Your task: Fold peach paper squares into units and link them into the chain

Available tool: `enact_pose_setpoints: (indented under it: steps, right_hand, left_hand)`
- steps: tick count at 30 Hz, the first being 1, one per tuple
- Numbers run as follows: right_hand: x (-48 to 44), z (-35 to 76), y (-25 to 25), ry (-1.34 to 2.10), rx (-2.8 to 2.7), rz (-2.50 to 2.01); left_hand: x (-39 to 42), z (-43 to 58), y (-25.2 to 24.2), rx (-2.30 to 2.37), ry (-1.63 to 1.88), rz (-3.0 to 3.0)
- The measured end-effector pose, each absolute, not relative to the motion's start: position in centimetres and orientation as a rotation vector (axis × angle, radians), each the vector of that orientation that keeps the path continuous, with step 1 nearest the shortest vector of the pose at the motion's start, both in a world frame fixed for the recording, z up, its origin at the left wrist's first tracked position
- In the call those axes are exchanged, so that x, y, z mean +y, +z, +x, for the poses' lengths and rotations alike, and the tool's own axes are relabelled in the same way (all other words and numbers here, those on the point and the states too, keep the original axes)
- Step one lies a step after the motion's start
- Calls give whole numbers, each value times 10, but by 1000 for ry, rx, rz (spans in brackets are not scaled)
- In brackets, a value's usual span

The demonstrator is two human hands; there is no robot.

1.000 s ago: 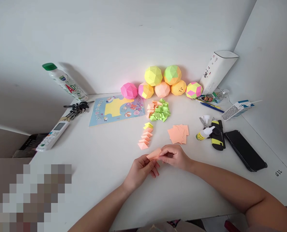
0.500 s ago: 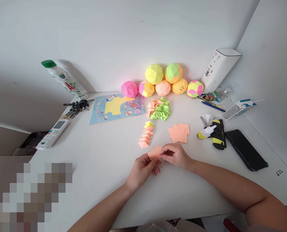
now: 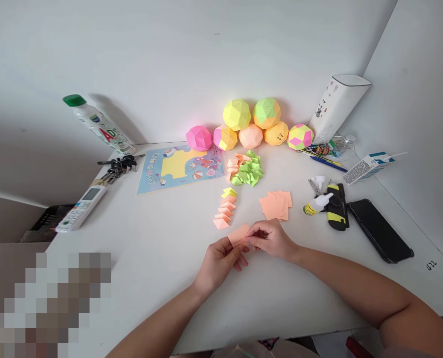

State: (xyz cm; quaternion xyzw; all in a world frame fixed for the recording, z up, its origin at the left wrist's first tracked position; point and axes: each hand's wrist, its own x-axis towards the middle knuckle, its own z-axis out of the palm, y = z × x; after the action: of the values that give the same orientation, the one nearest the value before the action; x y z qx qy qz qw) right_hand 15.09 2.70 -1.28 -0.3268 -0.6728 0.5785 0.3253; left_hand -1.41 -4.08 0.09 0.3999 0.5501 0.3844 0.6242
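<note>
Between my two hands is a sheet of peach paper [image 3: 238, 234], held just above the table. My left hand [image 3: 224, 257] grips its lower left side, thumb on top. At the right edge, the fingers of my right hand [image 3: 269, 237] pinch the same sheet. Beyond my hands lies a row of folded paper pieces [image 3: 224, 210], peach ones with yellow at the far end. To its right are loose peach paper squares [image 3: 275, 205]. Farther back sits a heap of folded green and peach pieces [image 3: 248, 170].
Several paper balls [image 3: 251, 135] stand against the back wall. A picture board [image 3: 146, 174], a bottle [image 3: 104, 124] and a remote control [image 3: 82, 208] are on the left. On the right lie a glue bottle [image 3: 316, 205], a yellow-black cutter [image 3: 336, 211], a phone [image 3: 381, 229] and a drink carton [image 3: 368, 168].
Almost nothing differs. Both hands keep their grip on the peach sheet, and the whole view has shifted very slightly.
</note>
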Motion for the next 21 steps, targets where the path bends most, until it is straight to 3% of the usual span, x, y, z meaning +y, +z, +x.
enact_pose_setpoints:
  steps: [21]
  right_hand:
    - [27, 153, -19, 1603, -1739, -898]
  left_hand:
    - [-40, -15, 2, 1250, 847, 895]
